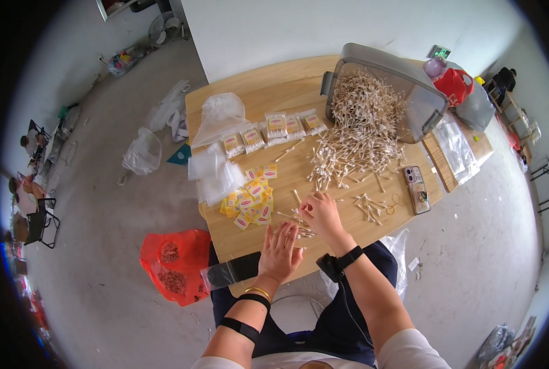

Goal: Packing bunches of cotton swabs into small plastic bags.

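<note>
My left hand [280,251] lies with its fingers stretched out over a small group of cotton swabs [307,234] near the table's front edge. Just to its right, my right hand [321,212] has its fingers curled together; whether a swab is pinched in them is hidden. One loose swab [297,197] lies by its fingertips. Yellow and white printed cards [250,200] are scattered left of the hands. Beyond them stands a row of filled swab packs [276,126]. A large heap of swabs [367,117] spills from a grey plastic bin [427,92] tipped on its side.
Clear plastic bags [216,175] lie on the table's left side. A phone [416,189] rests at the right, near a small yellow-looped tool [394,204] and several loose swabs [370,208]. A red bag [175,267] sits on the floor at left.
</note>
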A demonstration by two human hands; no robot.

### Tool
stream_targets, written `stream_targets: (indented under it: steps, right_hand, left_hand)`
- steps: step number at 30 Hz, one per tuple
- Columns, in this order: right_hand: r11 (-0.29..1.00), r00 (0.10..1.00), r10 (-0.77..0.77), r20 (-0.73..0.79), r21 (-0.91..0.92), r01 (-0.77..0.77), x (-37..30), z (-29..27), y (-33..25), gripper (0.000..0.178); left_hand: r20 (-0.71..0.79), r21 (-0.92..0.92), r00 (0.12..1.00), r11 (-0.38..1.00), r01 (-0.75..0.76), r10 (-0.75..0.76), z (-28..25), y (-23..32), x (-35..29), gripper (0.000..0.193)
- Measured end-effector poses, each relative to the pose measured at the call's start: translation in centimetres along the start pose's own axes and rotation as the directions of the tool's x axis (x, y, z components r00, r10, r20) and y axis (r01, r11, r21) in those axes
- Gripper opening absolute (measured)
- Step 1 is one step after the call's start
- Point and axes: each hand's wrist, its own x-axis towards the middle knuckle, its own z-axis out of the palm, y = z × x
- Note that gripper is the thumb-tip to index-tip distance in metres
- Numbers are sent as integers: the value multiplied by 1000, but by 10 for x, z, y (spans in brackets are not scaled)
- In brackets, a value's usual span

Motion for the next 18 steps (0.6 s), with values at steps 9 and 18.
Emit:
stream_targets:
  steps: [9,18]
  right_hand:
    - [990,994,111,3,-92,-110,-7,8,-17,6]
    - [992,994,111,1,-69,-110,-11,9,-20,8]
  left_hand:
    - [-17,-15,1000,1000,-2,2,2,1,1,70]
    - [-31,-7,1000,1000,-5,4,2,1,0,73]
